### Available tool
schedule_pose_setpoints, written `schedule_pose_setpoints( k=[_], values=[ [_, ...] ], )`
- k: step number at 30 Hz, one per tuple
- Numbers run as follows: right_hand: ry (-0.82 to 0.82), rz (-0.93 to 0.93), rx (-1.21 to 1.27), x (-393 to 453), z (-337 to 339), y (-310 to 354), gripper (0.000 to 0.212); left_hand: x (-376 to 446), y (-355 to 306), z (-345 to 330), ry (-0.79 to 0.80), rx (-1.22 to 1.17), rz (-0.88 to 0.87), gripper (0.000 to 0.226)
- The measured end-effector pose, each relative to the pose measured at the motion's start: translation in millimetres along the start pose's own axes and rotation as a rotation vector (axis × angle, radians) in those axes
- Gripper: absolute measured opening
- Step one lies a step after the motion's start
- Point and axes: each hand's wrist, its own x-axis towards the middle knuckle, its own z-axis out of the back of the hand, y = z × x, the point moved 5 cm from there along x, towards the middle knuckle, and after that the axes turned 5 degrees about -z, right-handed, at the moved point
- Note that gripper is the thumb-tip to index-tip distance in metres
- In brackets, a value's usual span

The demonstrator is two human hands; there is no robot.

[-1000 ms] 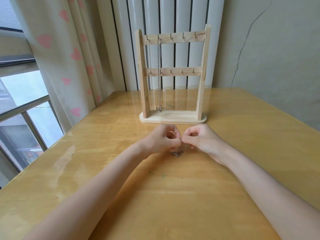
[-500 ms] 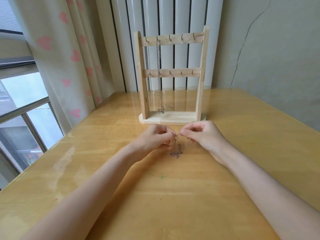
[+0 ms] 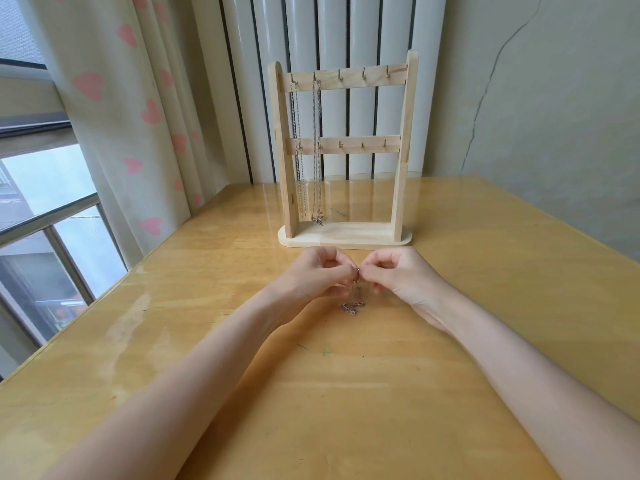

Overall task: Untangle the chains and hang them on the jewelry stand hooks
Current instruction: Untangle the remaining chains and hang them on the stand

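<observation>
Rose-tinted fine chain [image 3: 353, 305] bunching in a small tangle on the bench [image 3: 346, 393], one strand rising to the fingertips. Pinching its top between curled fingers of left hand [image 3: 317, 275] and right hand [image 3: 398, 271], just before the wooden jewelry stand [image 3: 344, 233]. Two silvery chains [image 3: 316, 150] hanging from its upper left hooks.
</observation>
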Motion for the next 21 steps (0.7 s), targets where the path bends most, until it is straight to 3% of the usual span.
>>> schedule_pose_setpoints(
  k=[5, 10, 13, 16, 21],
  values=[
    [0.058, -0.072, 0.015, 1.0, -4.0, -4.9, 0.023, 5.4, -6.1, -10.7, 0.038, 0.341, -0.14, 0.021],
    [-0.026, -0.076, 0.087, 1.3, 0.3, -5.4, 0.014, 7.3, -4.8, -11.2, 0.049, 0.519, -0.213, 0.023],
    [-0.038, -0.078, 0.175, 1.8, 2.6, -4.0, 0.017, 8.0, -6.0, -9.0, 0.008, 0.513, -0.241, 0.024],
    [0.054, -0.121, 0.332, 1.8, -0.9, -4.6, 0.021, 7.7, -4.2, -2.1, -0.032, 0.512, -0.212, 0.023],
    [0.143, -0.116, 0.39, 2.9, -1.2, -6.0, 0.015, 5.1, -4.4, 3.9, -0.076, 0.25, -0.119, 0.017]
  ],
)
